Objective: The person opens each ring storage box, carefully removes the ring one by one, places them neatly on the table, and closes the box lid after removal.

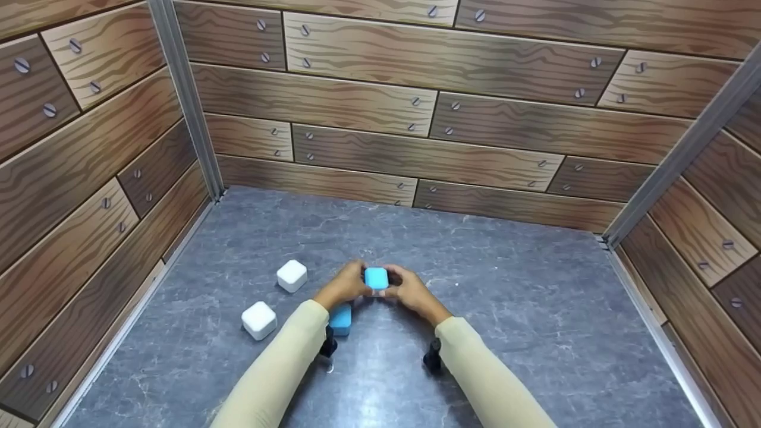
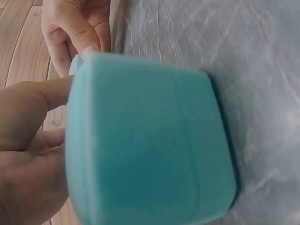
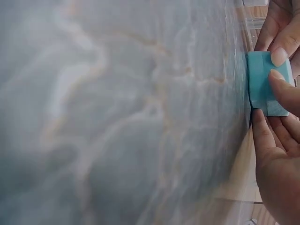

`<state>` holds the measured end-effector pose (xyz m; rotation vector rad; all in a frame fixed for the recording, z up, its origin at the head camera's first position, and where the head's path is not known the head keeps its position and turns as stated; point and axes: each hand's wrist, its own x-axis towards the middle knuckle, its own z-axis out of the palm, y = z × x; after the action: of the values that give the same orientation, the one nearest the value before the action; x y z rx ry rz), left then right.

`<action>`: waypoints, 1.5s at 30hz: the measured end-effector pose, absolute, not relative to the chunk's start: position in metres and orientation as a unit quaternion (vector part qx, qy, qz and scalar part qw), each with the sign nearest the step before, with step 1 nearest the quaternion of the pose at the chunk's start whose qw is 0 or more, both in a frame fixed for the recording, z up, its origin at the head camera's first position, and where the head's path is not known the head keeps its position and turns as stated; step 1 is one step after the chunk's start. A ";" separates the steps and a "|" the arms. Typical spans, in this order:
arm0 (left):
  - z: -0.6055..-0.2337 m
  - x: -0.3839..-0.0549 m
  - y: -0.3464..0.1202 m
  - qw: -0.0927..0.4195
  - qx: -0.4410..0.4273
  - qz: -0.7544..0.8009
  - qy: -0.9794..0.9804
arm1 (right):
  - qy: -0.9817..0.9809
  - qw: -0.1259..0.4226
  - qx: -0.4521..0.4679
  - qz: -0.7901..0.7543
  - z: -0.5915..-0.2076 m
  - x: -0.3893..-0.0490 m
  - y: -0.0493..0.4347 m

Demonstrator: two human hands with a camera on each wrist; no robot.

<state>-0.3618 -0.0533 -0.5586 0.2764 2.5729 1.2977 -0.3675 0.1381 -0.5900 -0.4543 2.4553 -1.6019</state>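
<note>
A small blue block with rounded edges (image 1: 376, 278) sits between both hands near the middle of the grey marbled surface. My left hand (image 1: 348, 282) holds its left side, and my right hand (image 1: 413, 291) grips it from the right. In the right wrist view, thumbs from both hands press the near face of the blue block (image 3: 262, 84), which stands at the surface. A second blue block (image 1: 340, 321) lies beside my left wrist, partly covered by the sleeve. It fills much of the left wrist view, where it hides most of the held block.
Two white rounded blocks, one farther back (image 1: 292, 276) and one nearer (image 1: 259, 320), lie left of my left arm. Wood-patterned walls (image 1: 357, 101) with grey metal corner posts (image 1: 190, 107) enclose the marbled surface (image 1: 535, 333) at the back and both sides.
</note>
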 end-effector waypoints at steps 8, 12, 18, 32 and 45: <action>-0.556 -0.357 -0.044 0.131 0.125 0.438 0.881 | 0.838 0.079 -0.135 -0.523 -0.587 -0.356 0.149; -0.555 -0.353 -0.039 0.138 0.130 0.429 0.883 | 0.845 0.073 -0.131 -0.512 -0.588 -0.350 0.153; -0.557 -0.346 -0.032 0.134 0.134 0.432 0.882 | 0.845 0.072 -0.128 -0.515 -0.589 -0.342 0.159; -0.555 -0.330 -0.023 0.122 0.169 0.418 0.884 | 0.831 0.071 -0.134 -0.536 -0.591 -0.326 0.172; -0.561 -0.320 -0.018 0.120 0.179 0.420 0.881 | 0.824 0.077 -0.145 -0.542 -0.590 -0.311 0.180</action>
<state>-0.3202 -0.0181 -0.5606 0.5232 2.5751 1.2274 -0.3109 0.1798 -0.5897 -0.4344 2.4687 -1.6239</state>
